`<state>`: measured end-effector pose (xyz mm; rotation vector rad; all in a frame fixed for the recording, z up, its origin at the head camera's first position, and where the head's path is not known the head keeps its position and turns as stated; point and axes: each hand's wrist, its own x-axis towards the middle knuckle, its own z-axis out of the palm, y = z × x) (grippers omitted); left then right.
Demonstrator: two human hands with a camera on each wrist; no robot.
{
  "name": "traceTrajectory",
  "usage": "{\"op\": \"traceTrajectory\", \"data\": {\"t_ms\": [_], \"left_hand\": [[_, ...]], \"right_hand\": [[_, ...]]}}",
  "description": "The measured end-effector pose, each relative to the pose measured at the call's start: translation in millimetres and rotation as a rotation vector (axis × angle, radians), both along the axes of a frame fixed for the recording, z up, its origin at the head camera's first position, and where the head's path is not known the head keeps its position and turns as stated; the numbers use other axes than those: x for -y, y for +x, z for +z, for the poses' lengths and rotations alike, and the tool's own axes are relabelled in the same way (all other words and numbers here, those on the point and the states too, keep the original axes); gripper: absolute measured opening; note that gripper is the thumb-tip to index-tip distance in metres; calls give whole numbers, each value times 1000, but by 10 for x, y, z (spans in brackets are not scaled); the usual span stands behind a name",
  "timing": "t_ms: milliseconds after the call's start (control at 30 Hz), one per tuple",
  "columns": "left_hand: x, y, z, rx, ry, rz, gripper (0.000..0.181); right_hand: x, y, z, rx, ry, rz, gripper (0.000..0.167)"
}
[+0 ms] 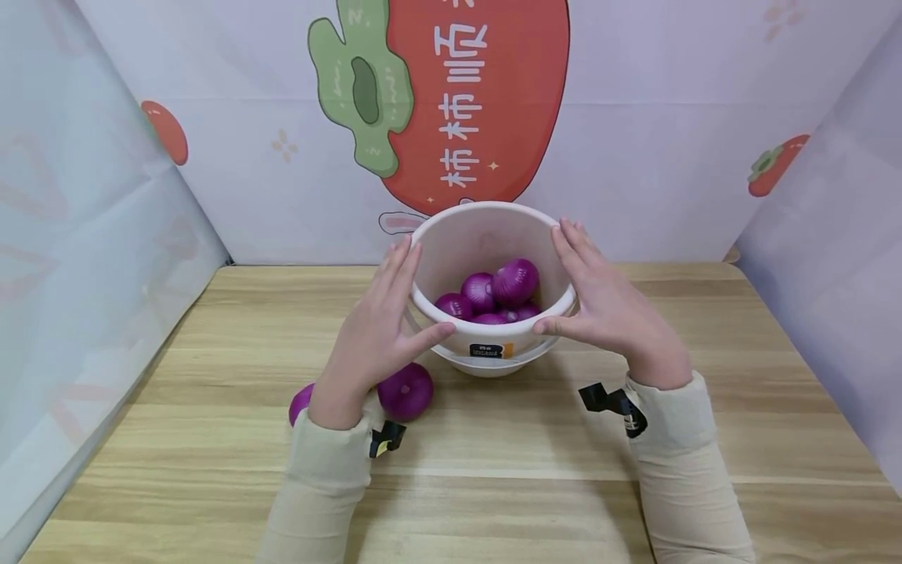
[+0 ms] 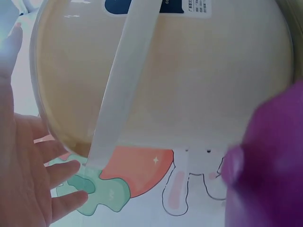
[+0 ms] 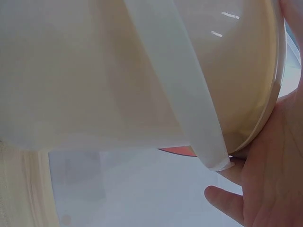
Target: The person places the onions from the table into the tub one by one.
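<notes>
A white plastic bucket (image 1: 458, 341) stands in the middle, its mouth facing me, with several purple onions (image 1: 516, 282) inside. Its white handle (image 2: 125, 75) hangs down across the front. My left hand (image 1: 372, 333) is at the left side of the rim, fingers fairly straight and spread, thumb along the front. On the right side, my right hand (image 1: 615, 313) touches the rim with extended fingers, the thumb on the front edge. Neither hand curls round the bucket. Beside my left wrist lies a loose purple onion (image 1: 405, 391).
Another onion (image 1: 301, 403) is partly hidden behind my left wrist. The wooden table (image 1: 507, 501) extends around the bucket. A white printed backdrop (image 1: 648, 157) rises close behind it, with fabric walls on both sides.
</notes>
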<state>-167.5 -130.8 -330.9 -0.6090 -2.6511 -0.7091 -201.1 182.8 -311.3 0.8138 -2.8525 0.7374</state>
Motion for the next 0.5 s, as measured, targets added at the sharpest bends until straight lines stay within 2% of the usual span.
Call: {"op": "traceTrajectory", "data": {"t_ms": [300,500], "left_hand": [[91,23,6,-168,-43,-73,101],[124,92,29,-225,-51,-116,93]], "right_hand": [[6,20,10,23,0,-11,124],[19,26,25,33,7,-8,123]]}}
